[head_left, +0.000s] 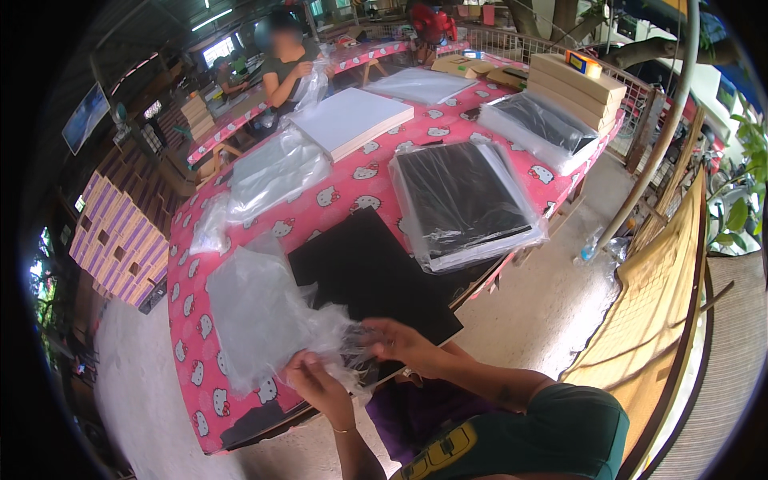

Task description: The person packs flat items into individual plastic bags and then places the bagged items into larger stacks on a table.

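At the near edge of the table, my left hand pinches the crumpled edge of a transparent plastic bag. My right hand grips the same bag from the other side, its fingers bunched at the plastic. Beneath and to the left lies a stack of flat transparent bags. A black flat sheet is spread on the table just beyond my hands. Farther right sits a pile of black sheets in transparent sleeves.
The pink patterned tablecloth covers a long table. On it are a white sheet stack, more bags, wrapped black sheets and brown boxes. Across the table a person handles plastic. Stacked cartons stand left.
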A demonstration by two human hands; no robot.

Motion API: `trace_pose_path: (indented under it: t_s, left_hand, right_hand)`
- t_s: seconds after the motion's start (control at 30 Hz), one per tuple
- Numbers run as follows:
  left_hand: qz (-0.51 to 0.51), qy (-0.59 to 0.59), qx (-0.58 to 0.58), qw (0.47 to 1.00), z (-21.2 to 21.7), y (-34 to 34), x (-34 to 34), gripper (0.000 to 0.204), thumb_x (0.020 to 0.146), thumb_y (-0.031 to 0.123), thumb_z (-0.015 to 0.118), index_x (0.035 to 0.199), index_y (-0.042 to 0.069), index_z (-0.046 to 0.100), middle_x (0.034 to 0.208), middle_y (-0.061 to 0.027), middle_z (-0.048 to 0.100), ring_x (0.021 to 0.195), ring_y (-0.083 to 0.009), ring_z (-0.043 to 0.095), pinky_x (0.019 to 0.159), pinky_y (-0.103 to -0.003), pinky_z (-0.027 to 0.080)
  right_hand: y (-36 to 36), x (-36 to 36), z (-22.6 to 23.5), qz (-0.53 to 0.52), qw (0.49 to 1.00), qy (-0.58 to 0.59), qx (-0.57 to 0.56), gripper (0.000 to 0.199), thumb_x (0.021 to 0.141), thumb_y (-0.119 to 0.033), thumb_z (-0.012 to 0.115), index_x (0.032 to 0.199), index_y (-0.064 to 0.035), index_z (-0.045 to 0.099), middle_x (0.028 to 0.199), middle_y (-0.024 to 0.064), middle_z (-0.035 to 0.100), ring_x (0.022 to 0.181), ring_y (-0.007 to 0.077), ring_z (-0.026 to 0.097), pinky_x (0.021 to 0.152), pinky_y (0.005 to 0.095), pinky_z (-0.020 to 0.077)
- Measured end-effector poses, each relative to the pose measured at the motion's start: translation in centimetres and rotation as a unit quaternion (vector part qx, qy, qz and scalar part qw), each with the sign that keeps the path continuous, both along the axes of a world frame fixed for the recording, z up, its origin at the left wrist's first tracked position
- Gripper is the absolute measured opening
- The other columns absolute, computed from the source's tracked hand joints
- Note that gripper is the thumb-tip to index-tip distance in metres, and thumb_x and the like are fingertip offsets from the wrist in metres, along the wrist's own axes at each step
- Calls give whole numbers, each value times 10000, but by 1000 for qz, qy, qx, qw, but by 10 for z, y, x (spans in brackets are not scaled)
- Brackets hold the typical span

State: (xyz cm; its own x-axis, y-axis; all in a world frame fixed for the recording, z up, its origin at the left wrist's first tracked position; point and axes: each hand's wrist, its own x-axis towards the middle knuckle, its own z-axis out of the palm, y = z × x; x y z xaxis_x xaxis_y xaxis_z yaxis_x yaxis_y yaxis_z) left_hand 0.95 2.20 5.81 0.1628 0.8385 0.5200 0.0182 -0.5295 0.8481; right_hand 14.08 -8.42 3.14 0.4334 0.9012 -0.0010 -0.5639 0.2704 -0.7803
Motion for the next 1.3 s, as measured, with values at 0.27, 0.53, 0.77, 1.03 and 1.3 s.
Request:
trace_pose_path:
  t_s: [0.27,0.53,0.77,1.03,1.3]
  left_hand:
    - [41,-24,28,998,-22,11,-15,209,1009,202,495,894,28,500,816,4,456,737,-88,395,685,-234,364]
    - [-16,0,-35,999,14,44,-58,218,927,54,569,1140,9,552,973,-63,600,783,-105,506,724,-226,444]
    - [-327,234,131,906,71,-14,-20,551,768,-69,590,1308,20,522,1076,-137,662,995,-271,642,879,-354,482]
    - [-471,99,15,877,84,-14,-57,334,714,-110,593,970,57,728,659,-65,555,555,-135,515,511,-244,348]
    - [-76,305,176,933,44,7,-53,229,732,-56,599,913,36,706,883,-128,534,698,-287,591,596,-395,464]
  right_hand:
    - [-7,40,6,171,917,275,234,241,960,-167,555,1181,-77,524,891,35,566,709,98,552,609,247,468]
    - [-31,82,41,48,963,-205,167,107,896,-90,622,997,-56,618,904,31,595,804,104,567,596,261,452]
    - [-20,23,87,200,804,-541,144,103,886,-140,623,961,-75,654,905,70,574,824,223,628,647,334,508]
    - [-12,50,44,-95,632,-751,-168,190,792,-119,628,969,-99,694,971,101,613,776,322,654,667,415,535]
    - [-31,100,40,-261,586,-733,-226,144,753,-158,662,852,-70,717,943,75,656,766,303,664,714,396,540]
